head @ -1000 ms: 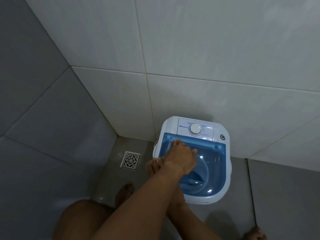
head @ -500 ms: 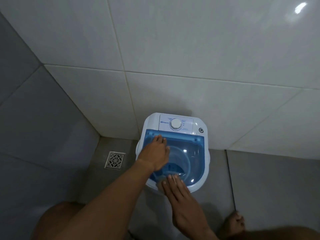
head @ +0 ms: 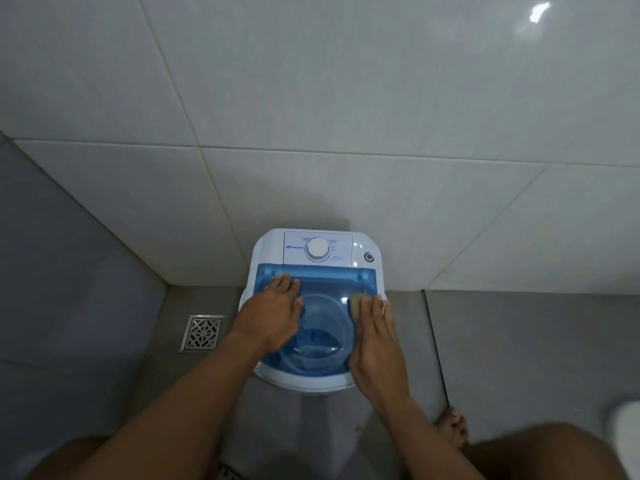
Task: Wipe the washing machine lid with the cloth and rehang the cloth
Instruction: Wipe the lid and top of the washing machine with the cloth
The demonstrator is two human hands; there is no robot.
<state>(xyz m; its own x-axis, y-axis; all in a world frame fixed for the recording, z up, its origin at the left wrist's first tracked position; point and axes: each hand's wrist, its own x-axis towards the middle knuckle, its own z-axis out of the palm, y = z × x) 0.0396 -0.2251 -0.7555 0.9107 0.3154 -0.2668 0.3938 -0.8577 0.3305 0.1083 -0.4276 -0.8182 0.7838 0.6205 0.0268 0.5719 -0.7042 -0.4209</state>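
At the bottom of the view, the person's bare knees are framing the scene, and the toes of one foot [head: 452,427] are resting on the grey floor [head: 519,341] near the machine's right front corner. Both forearms are reaching forward over a small white washing machine [head: 304,381] standing on that floor against the tiled wall [head: 311,98].

The right hand [head: 375,341] is lying flat along the right edge of the translucent blue lid [head: 322,285], fingers straight and together, pressing down on a small tan cloth [head: 355,306]; only a corner of the cloth is peeking out beyond the fingertips, so nothing is being clenched, just pinned under the palm. The left hand [head: 273,317] is resting open and flat on the lid's left half, fingers reaching toward its far left corner, gripping nothing.

Through the lid the round tub is showing. Beyond the lid's far edge, the white control panel is carrying a round dial [head: 317,249], with a small round port [head: 369,257] at the panel's right corner. Left of the machine, a square metal floor drain [head: 202,332] is sitting in the floor.
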